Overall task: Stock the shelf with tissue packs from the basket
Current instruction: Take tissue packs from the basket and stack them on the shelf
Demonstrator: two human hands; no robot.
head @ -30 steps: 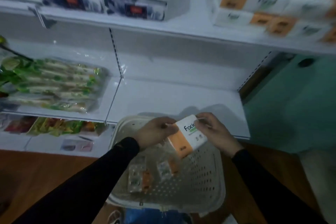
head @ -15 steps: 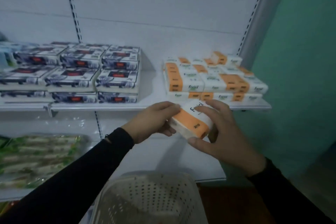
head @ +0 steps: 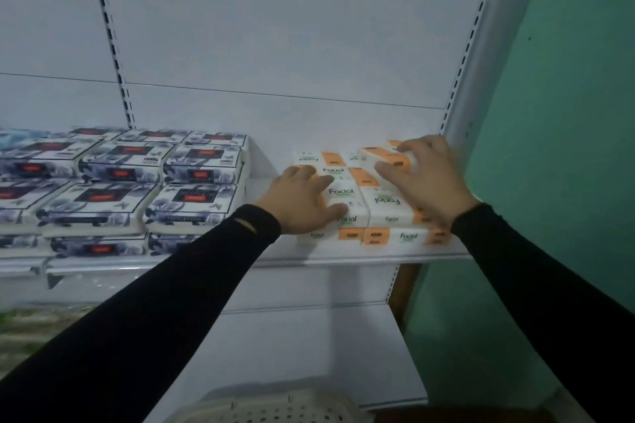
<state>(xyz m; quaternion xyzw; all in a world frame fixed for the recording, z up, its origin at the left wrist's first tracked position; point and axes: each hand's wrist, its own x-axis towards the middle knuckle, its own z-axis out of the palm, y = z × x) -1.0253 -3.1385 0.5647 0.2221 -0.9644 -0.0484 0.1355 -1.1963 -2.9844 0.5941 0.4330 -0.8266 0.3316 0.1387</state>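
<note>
Head view shows the right hand (head: 426, 178) curled over an orange-and-white tissue pack (head: 385, 158) on top of the stack (head: 364, 206) at the shelf's (head: 343, 256) right end, while the left hand (head: 302, 203) lies flat, fingers spread, steadying the stack's left side. To finish well, I would seat the pack square with its neighbours and flush against the back row before letting go, keeping the left palm pressing so nothing slides. Counted: two hands, one basket (head: 271, 405) below the shelf, its contents hidden; the stacked packs overlap too much to count.
</note>
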